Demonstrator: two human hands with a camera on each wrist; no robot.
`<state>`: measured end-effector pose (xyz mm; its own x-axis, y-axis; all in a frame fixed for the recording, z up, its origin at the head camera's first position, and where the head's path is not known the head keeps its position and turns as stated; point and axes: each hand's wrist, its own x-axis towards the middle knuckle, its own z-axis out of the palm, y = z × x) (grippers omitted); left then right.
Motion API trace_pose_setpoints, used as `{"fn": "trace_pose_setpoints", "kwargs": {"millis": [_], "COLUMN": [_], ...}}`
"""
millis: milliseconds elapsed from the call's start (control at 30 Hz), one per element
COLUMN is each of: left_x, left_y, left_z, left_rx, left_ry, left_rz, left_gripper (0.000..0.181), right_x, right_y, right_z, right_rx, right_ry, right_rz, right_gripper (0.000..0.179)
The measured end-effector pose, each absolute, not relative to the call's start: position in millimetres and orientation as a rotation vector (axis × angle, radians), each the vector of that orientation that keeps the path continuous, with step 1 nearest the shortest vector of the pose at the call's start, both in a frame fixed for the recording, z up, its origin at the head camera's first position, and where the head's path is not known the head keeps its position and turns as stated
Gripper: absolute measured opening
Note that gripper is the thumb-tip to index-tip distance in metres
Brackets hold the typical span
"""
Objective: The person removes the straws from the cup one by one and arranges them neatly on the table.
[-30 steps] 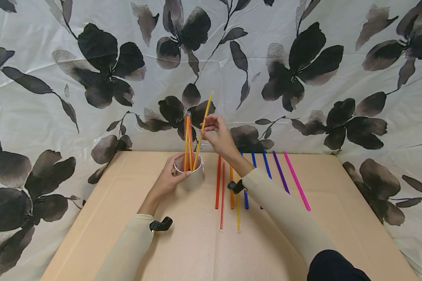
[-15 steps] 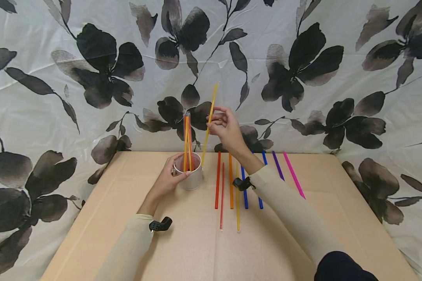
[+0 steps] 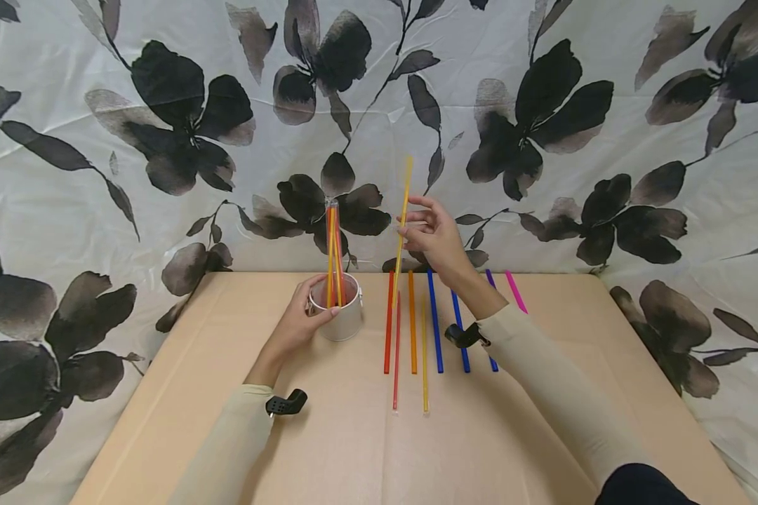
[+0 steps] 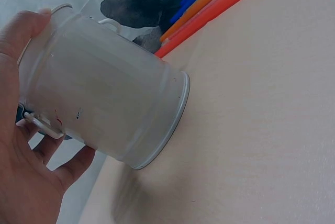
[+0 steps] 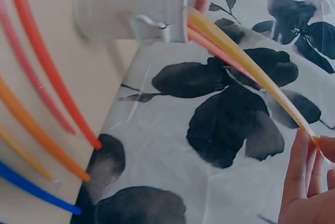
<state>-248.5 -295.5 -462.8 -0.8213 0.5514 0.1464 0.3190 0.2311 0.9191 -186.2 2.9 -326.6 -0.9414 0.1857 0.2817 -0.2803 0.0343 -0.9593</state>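
So I've got a thin yellow stick pinched between the thumb and fingers of my right hand, held up just right of the white pail and outside it. My left hand grips the pail by its rim. I'd call it partly done: a bunch of red and yellow sticks already stands inside, can't tell how many, while mine and a row on the table aren't in: red sticks, orange stick, another yellow stick, blue sticks, purple stick, pink stick. Floral cloth behind everything
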Motion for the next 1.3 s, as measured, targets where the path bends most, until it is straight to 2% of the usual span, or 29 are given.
{"fn": "trace_pose_setpoints", "kwargs": {"millis": [400,667,1300], "left_x": [-245.0,-244.7,-241.6], "left_y": [-296.3,-296.0,-297.0], "left_z": [-462.3,-464.3,-463.3], "left_rx": [0.817,0.812,0.813], "left_ry": [2.264,2.271,2.289], "left_rz": [1.646,1.647,1.63], "left_gripper": [0.08,0.08,0.078], "right_x": [-158.7,-142.0,-104.8], "right_y": [33.5,44.9,77.0], "right_z": [-351.9,-365.1,-412.8], "right_rx": [0.026,0.017,-0.067], "right_ry": [-2.178,-2.253,-2.527], "right_rz": [1.878,1.899,1.963], "right_gripper": [0.058,0.054,0.058]}}
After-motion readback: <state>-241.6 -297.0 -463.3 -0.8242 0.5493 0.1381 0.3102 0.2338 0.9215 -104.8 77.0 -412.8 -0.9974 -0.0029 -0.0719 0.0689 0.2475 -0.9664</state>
